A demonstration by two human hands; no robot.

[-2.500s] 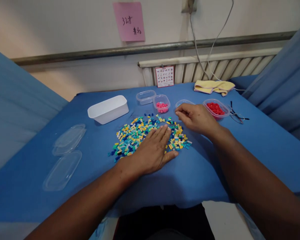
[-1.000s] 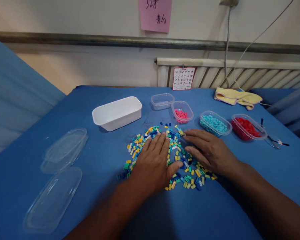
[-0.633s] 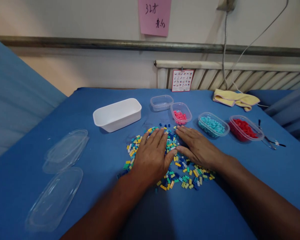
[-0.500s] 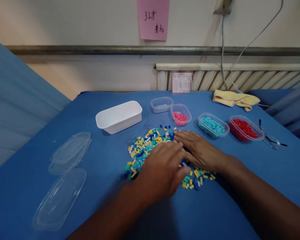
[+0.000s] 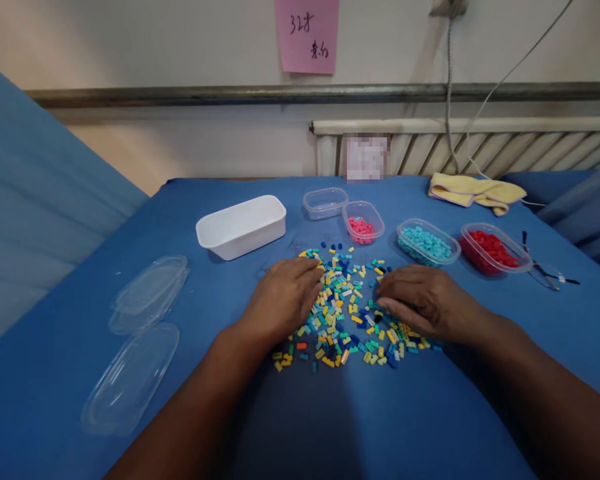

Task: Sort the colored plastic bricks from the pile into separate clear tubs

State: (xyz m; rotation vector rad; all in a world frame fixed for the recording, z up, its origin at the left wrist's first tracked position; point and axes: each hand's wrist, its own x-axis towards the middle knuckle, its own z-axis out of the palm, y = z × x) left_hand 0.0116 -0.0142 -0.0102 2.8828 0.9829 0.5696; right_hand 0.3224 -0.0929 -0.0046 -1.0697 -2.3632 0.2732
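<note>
A loose pile of small bricks (image 5: 347,313) in yellow, teal, blue and white lies spread on the blue-covered table (image 5: 330,413). My left hand (image 5: 285,297) rests on the pile's left edge, knuckles up and fingers curled down onto the bricks. My right hand (image 5: 425,300) sits at the pile's right side with its fingers bent and the thumb pressed against them. What either hand holds is hidden. Behind the pile stand clear tubs of pink bricks (image 5: 363,222), cyan bricks (image 5: 427,241) and red bricks (image 5: 495,248).
A white tub (image 5: 241,227) and an empty clear tub (image 5: 325,202) stand at the back. Clear lids (image 5: 150,293) lie at the left, one nearer me (image 5: 130,377). A yellow cloth (image 5: 475,190) and glasses (image 5: 550,272) lie at the right. Wall and radiator are behind.
Both hands lay flat and close together on the pile; now they have drawn apart to its sides with fingers curled. The bricks lie spread wider between them.
</note>
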